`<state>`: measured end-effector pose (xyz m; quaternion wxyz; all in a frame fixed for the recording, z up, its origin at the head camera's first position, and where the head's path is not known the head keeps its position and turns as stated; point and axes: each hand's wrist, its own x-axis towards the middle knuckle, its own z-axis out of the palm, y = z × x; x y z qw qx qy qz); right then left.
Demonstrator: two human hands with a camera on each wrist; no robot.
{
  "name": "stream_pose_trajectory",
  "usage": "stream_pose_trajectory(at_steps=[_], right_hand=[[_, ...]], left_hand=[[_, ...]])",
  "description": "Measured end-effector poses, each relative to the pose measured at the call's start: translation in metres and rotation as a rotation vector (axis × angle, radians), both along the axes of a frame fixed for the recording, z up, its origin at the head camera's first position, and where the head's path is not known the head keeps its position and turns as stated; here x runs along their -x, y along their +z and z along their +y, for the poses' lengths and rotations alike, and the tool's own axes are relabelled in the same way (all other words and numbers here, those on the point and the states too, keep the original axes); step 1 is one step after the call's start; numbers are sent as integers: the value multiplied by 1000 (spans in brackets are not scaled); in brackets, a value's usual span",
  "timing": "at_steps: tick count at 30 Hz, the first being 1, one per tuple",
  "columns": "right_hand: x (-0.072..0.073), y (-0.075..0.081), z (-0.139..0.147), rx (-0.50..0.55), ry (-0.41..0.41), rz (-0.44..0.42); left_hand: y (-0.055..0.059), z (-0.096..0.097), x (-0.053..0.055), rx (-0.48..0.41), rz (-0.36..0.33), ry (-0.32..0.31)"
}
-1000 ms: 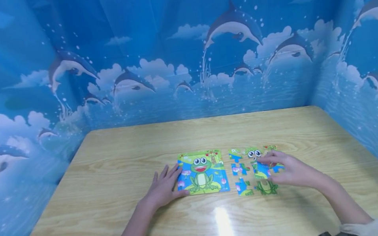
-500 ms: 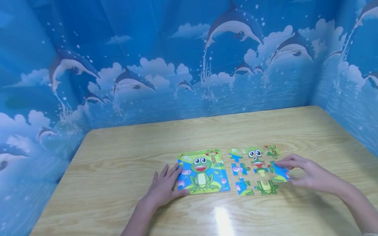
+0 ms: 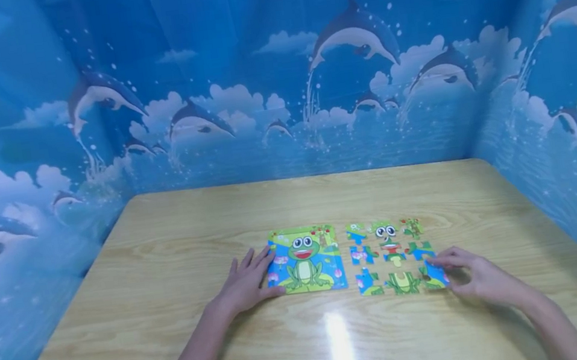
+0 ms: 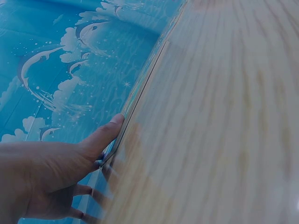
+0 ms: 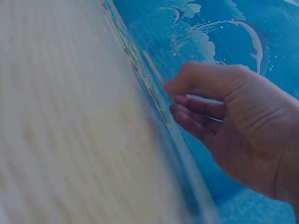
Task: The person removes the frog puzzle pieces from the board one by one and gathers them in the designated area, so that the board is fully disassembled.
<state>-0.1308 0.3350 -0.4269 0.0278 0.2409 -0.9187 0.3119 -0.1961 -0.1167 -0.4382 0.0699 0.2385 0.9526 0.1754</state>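
Note:
A square frog picture board (image 3: 305,263) lies on the table in the head view. Along its left edge rests my left hand (image 3: 242,284), fingers spread, thumb at the near left corner. To the right of the board, separate puzzle pieces lie in three spaced rows that form a frog picture. My right hand (image 3: 477,277) pinches the blue and green corner puzzle piece (image 3: 435,276) at the near right, index finger at its top and thumb at its right side. In the right wrist view the bent fingers (image 5: 189,112) sit at the end of the thin, edge-on row of pieces.
The frog-face piece (image 3: 385,231) and the frog-legs piece (image 3: 403,283) stand in the middle column. Wood-grain table (image 3: 207,349) surrounds the board and pieces. A blue dolphin-print curtain (image 3: 233,90) closes off the back and sides.
My right hand has moved right and nearer, from the middle pieces to the near right corner. The blue and green piece has moved there with it. My left hand has stayed at the board.

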Motion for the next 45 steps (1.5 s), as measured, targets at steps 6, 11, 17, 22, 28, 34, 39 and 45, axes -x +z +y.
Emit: stream_pose_trajectory(at_steps=[6, 11, 17, 22, 28, 34, 39, 45], right_hand=[[-2, -9, 2, 33, -1, -32], [-3, -12, 4, 5, -18, -21], [-5, -12, 4, -27, -36, -33], [-6, -12, 5, -29, -35, -41], [-5, -13, 5, -17, -36, -74], [-4, -14, 6, 7, -31, -81], [-3, -13, 9, 83, -30, -88], [4, 5, 3, 116, -45, 16]], left_hand=[[-1, -1, -2, -5, -16, -2], [0, 0, -4, -3, -26, 4], [0, -1, -3, 4, -23, 9], [-1, -1, -5, -3, -29, 4], [-1, -2, -7, -8, -30, 15], [0, -3, -6, -10, -37, 20], [-1, -2, -5, -2, -32, 12], [1, -2, 1, -36, -4, 11]])
